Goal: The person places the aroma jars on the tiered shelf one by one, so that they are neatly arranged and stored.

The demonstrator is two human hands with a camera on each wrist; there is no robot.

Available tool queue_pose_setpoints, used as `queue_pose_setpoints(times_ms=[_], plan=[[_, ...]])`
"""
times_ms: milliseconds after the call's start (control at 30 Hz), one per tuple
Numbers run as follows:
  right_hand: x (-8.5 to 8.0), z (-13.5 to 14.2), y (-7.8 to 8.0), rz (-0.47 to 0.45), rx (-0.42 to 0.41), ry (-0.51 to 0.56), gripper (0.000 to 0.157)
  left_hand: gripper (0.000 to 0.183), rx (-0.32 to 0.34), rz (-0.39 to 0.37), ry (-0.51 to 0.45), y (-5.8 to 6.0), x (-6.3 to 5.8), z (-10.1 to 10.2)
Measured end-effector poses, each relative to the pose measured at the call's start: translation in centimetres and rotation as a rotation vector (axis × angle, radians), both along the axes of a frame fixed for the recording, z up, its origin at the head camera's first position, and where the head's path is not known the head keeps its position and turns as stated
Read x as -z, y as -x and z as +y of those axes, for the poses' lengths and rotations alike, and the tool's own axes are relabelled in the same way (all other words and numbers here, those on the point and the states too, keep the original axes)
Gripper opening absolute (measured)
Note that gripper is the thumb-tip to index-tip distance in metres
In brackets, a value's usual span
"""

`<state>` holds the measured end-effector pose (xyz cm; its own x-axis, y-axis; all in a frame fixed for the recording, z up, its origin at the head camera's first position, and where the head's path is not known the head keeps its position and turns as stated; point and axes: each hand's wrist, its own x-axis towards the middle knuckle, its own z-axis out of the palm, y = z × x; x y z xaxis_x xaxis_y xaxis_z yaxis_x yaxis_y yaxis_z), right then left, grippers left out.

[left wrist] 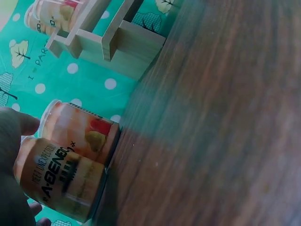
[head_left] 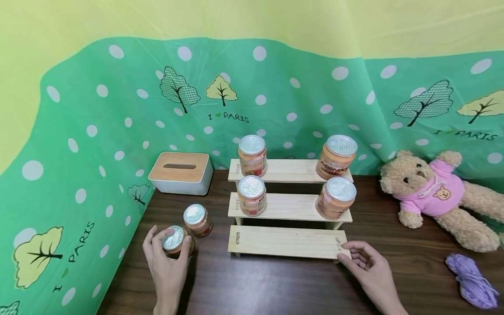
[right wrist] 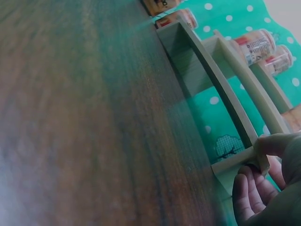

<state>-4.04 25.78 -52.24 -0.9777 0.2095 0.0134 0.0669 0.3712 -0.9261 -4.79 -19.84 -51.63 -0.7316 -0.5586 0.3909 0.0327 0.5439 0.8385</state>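
Observation:
My left hand (head_left: 167,260) grips a clear jar (head_left: 173,239) with a silver lid, thumb and fingers on opposite sides. A second jar (head_left: 198,221) stands just behind it on the table; in the left wrist view the held jar (left wrist: 61,183) shows a dark printed label. My right hand (head_left: 370,273) pinches the right end of the lowest step of a three-tier wooden stand (head_left: 287,242). In the right wrist view, its thumb lies over the board end and fingers curl below. Two jars stand on the top tier, one at each end, and two likewise on the middle tier.
A white tissue box (head_left: 179,186) with a wooden lid stands at the back left. On the right lie a teddy bear (head_left: 431,188) in a pink top and a purple yarn skein (head_left: 472,281). Green dotted cloth (head_left: 275,83) hangs behind and along the left side.

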Motion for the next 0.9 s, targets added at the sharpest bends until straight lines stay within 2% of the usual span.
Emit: queue_pose_setpoints(times_ms=[133,267,433,567,900], plan=[[0.0,0.2,-0.1,0.012,-0.011,0.015,0.026,0.048,-0.008,-0.004,0.01,-0.1,0.0,0.0],[0.3,0.5,-0.1,0.053,-0.055,0.06,0.02,0.052,-0.034,-0.02,0.023,-0.3,0.0,0.1],[0.9,1.0,-0.1,0.124,-0.134,0.166,0.016,0.063,-0.053,-0.059,0.035,-0.6,0.1,0.1],[1.2,1.3,0.0,0.146,-0.182,0.263,0.016,0.072,-0.055,-0.079,0.046,-0.7,0.2,0.1],[1.8,1.6,0.4,0.187,-0.217,0.382,0.017,0.067,-0.057,-0.068,0.059,-0.9,0.3,-0.1]])
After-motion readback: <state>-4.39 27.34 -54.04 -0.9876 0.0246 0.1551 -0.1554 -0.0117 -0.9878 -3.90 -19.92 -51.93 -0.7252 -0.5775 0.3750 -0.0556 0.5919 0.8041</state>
